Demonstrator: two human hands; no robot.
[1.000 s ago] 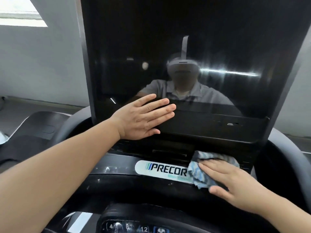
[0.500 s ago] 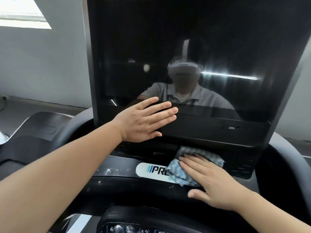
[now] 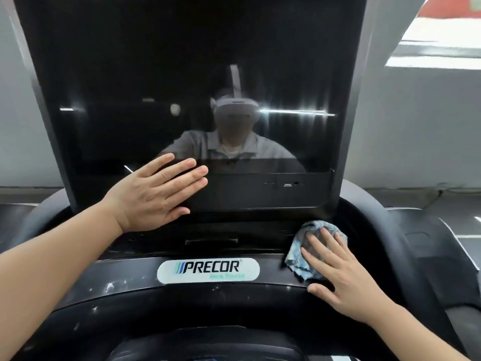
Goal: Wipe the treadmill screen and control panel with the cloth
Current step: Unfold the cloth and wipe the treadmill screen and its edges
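Observation:
A large black treadmill screen (image 3: pixel 182 74) rises in front of me, dark and glossy, with a person's reflection in it. My left hand (image 3: pixel 156 194) lies flat against its lower left part, fingers together and pointing right. Below the screen runs the black control panel (image 3: pixel 117 277) with a white PRECOR label (image 3: pixel 208 270). A crumpled blue-and-white cloth (image 3: pixel 299 259) sits on the panel's right end, just below the screen's lower right corner. My right hand (image 3: pixel 335 272) presses flat on the cloth, covering most of it.
Black curved handrails (image 3: pixel 377 212) flank the console on both sides. A darker rounded console part (image 3: pixel 208 342) fills the bottom middle. A grey wall (image 3: pixel 416 126) stands behind the machine, and white specks dot the panel left of the label.
My right hand slid the cloth left over the PRECOR label, then right to the panel's right end, uncovering the label. My left hand stays flat on the screen. The view shifted right.

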